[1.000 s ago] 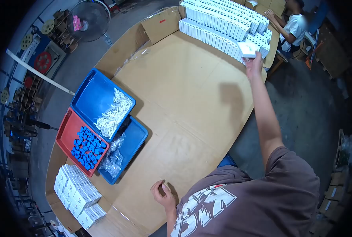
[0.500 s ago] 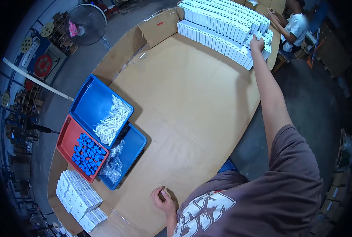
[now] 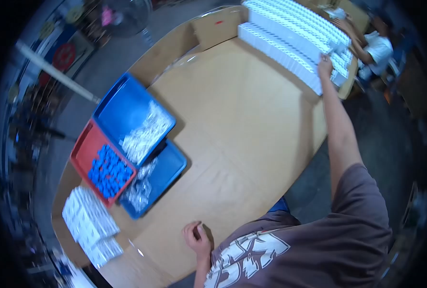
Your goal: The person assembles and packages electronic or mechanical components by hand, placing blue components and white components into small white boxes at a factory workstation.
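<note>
At the far right, my right hand [image 3: 325,67] reaches to the near end of a block of white boxes [image 3: 280,53]. Its fingers are drawn together against the boxes; blur hides exactly what is between them. My left hand [image 3: 197,238] rests near the table's front edge, fingers loosely curled and thumb apart, with nothing in it. The boxes stand in close rows, with a lower row in front and higher ones behind.
A blue tray [image 3: 120,103] holds white slender pieces; a red tray [image 3: 81,151] holds blue parts. Beneath them, another blue tray [image 3: 168,165] contains clear plastic bags. White boxes [image 3: 88,221] are stacked at lower left. Cardboard walls [image 3: 218,29] edge the table; another person [image 3: 376,48] sits beyond.
The camera view has shifted, so the table and box block appear farther right, and the picture is blurrier. My right hand stays at the boxes; my left hand remains by the front edge.
</note>
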Demonstrator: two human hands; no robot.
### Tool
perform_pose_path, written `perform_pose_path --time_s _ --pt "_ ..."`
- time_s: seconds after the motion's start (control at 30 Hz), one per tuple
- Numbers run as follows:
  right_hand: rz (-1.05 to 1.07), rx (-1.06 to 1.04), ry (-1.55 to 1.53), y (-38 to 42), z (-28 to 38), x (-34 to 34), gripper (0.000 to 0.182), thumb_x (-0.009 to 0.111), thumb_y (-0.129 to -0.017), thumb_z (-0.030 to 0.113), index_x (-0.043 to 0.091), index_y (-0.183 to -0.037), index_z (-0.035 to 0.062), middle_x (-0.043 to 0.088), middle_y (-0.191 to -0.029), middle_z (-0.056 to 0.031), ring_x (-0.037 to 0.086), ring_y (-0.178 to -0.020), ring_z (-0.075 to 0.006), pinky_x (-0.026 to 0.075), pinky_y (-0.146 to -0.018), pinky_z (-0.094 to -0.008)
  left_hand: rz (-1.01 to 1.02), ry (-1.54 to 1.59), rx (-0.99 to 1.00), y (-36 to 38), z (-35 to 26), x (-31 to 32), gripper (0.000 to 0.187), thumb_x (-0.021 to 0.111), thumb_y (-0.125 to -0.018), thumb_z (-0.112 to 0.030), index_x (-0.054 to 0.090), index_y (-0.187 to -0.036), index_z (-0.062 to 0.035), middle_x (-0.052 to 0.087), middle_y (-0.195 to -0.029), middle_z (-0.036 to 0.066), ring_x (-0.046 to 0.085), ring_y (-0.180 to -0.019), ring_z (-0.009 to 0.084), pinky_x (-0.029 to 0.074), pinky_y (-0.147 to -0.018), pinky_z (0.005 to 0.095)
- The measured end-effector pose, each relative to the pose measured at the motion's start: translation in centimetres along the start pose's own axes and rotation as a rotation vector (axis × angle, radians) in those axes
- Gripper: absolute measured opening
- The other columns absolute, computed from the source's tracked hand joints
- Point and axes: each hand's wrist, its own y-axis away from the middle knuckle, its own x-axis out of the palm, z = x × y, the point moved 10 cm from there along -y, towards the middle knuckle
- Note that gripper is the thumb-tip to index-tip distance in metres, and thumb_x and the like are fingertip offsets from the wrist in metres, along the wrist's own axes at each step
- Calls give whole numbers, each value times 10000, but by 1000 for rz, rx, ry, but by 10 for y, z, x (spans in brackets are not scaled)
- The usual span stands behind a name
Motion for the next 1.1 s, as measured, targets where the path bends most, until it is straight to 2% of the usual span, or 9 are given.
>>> perform_pose_path --time_s 0.13,0.2,0.27,0.3,0.4,0.6,0.73,0.9,1.1 --pt "187 -694 672 -119 -119 70 417 657 -982 379 712 -1217 40 754 -1128 -165 710 -1010 -337 528 -904 -474 -53 -53 28 2 -2 -9 83 704 -888 -35 692 -970 -23 691 -976 139 633 -954 331 510 -864 419" --pt "-150 -1206 1054 -108 -120 116 419 685 -966 378 722 -1165 11 748 -1142 -162 697 -1011 -340 517 -905 -496 -90 -43 34 0 -1 -13 105 729 -872 -46 691 -967 -25 692 -977 134 640 -960 330 512 -866 418" --pt "-76 -241 273 -85 -77 33 634 738 -920 439 635 -1362 -4 691 -1291 -243 659 -1165 -411 505 -1008 -480 -127 -27 27 3 3 -18 112 738 -868 -50 690 -967 -28 694 -980 125 644 -971 323 513 -870 418" --pt "-77 -233 178 -87 -77 30 673 745 -903 440 617 -1385 -11 664 -1324 -276 634 -1202 -445 491 -1035 -480 -140 -17 23 2 2 -22 113 738 -868 -49 689 -968 -28 695 -980 123 644 -974 320 513 -871 419" --pt "-110 -319 115 23 17 -6 609 700 -929 352 603 -1409 -10 661 -1350 -233 657 -1182 -408 506 -1025 -453 -180 -4 30 4 3 -29 116 733 -868 -40 690 -975 -30 695 -986 117 644 -987 314 513 -877 421" --pt "312 -528 -334 327 193 5 370 562 -1001 14 629 -1363 -18 672 -1351 -163 626 -1267 -279 464 -1098 -374 -292 76 -67 12 18 -45 141 726 -863 -27 690 -1000 -31 695 -1030 120 644 -1013 309 516 -898 403" --pt "666 -642 -446 483 299 3 313 574 -1015 25 644 -1316 -26 702 -1278 -147 648 -1219 -251 471 -1077 -361 -385 37 -112 20 48 -85 156 718 -879 -38 695 -1034 -27 699 -1062 128 654 -1036 309 528 -904 376" --pt "1353 -696 -594 636 436 23 276 587 -1033 52 658 -1292 -10 755 -1047 -130 716 -964 -169 549 -900 -330 -519 -164 -266 60 151 -224 222 720 -898 -105 685 -1103 -29 698 -1095 143 660 -1064 336 524 -947 417" --pt "1519 -1173 -509 787 598 11 259 637 -1015 165 699 -1230 34 747 -914 -150 736 -885 -231 560 -801 -358 -569 -556 -296 99 205 -346 296 728 -865 -133 663 -1139 -45 663 -1151 132 621 -1096 337 481 -975 471"
